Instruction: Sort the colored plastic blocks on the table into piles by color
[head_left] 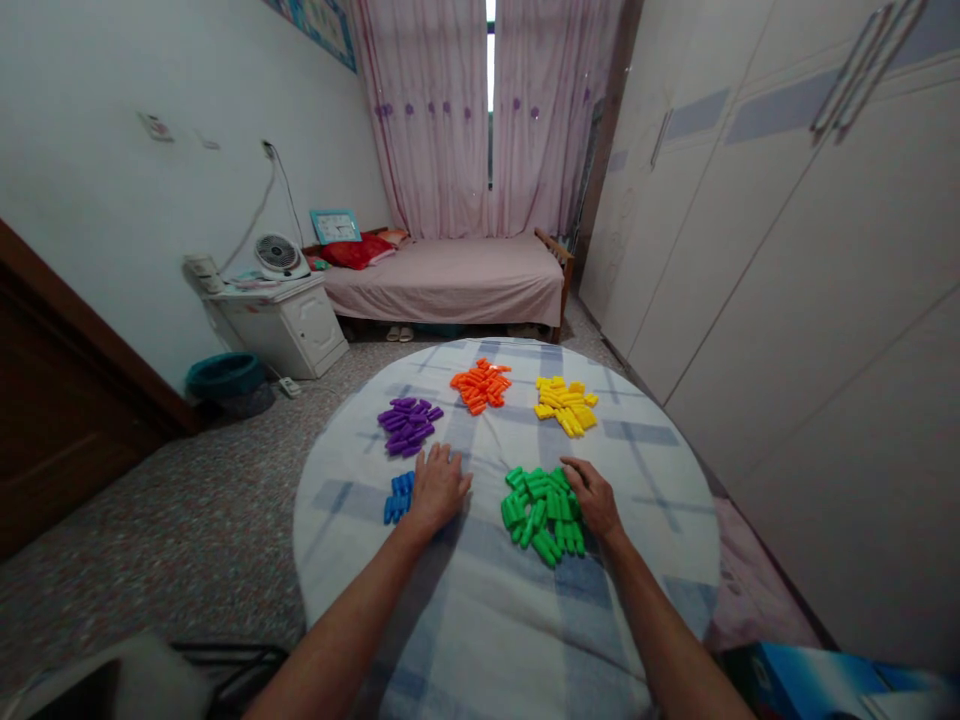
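My left hand point(441, 487) lies palm down with its fingers stretched out, covering the right side of a small pile of blue plastic pieces point(398, 498). At the right edge of a larger pile of green plastic pieces point(536, 515), my right hand point(592, 494) rests with its fingers slightly bent and apart, touching or nearly touching the pieces. The green pieces are short, finger-like sticks, some side by side and some heaped. Behind my left hand is a pile of purple pieces point(407, 426). Orange pieces point(481, 386) and yellow pieces point(567, 405) form two more piles farther back.
All the piles sit on a round table with a checked cloth point(480, 620). A bed point(465, 275) stands beyond it, wardrobes point(787, 250) line the right side, and a white cabinet point(292, 325) with a fan point(279, 256) is at left. A blue box point(825, 680) is at lower right.
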